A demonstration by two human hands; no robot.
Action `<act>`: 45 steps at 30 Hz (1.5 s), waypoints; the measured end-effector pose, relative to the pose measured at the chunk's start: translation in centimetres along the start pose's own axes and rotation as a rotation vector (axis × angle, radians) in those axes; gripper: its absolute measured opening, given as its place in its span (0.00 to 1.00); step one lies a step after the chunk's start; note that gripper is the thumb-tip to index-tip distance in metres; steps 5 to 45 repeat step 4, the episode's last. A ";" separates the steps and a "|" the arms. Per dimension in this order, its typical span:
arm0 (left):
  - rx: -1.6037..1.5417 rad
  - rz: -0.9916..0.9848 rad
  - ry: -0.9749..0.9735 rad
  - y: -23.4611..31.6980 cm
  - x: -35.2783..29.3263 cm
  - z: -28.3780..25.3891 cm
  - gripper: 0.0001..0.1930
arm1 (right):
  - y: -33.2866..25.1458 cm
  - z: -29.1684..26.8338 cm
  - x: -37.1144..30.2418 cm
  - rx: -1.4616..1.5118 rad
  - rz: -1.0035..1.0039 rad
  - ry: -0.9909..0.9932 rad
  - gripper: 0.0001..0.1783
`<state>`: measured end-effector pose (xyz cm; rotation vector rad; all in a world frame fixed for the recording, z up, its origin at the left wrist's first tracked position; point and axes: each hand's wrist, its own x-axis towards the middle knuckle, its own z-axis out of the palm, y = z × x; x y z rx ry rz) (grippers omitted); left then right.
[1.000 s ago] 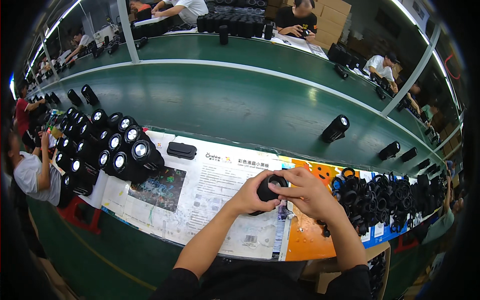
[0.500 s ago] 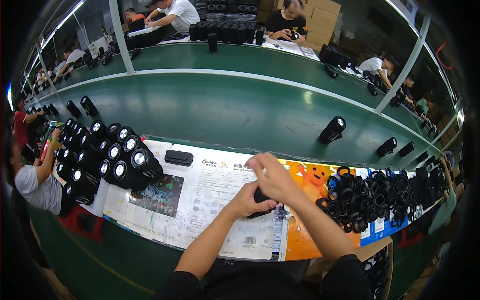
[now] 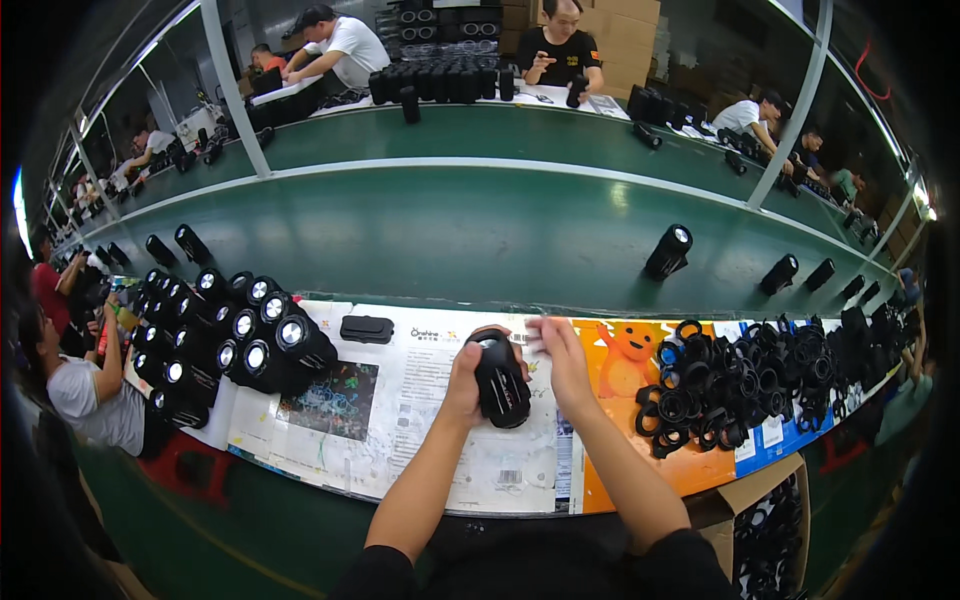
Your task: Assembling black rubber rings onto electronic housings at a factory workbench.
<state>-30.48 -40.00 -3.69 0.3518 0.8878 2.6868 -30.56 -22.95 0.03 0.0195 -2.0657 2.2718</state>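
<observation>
A black cylindrical speaker (image 3: 503, 390) stands tilted over the white printed sheet, a ring-shaped rim at its upper end. My left hand (image 3: 463, 384) wraps round its left side, with fingertips showing behind the top and on the far side. Just right of the speaker, my right hand (image 3: 562, 358) is apart from it, fingers stretched out and slightly smeared by motion; I see nothing in it. Farther left on the sheet lies a flat, black, rounded oblong piece (image 3: 367, 329). A heap of black plastic rings (image 3: 715, 390) spreads to the right of my right hand.
Many black speakers with silvery ends (image 3: 290, 340) crowd the bench's left side. Beyond the bench runs a green conveyor belt (image 3: 450, 235) carrying a lone speaker (image 3: 669, 252) and others at both ends. A cardboard box (image 3: 760, 487) of black parts sits low right. Co-workers sit left and across.
My right hand has moved off the speaker to the right, its fingers straightening. The speaker, mostly hidden under my hands before, now shows its front and upper rim. The view has shifted slightly.
</observation>
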 end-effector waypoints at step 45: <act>-0.260 0.058 0.009 -0.7 0.6 -0.3 0.38 | 5.2 -2.1 -5.1 0.179 0.211 -0.241 0.32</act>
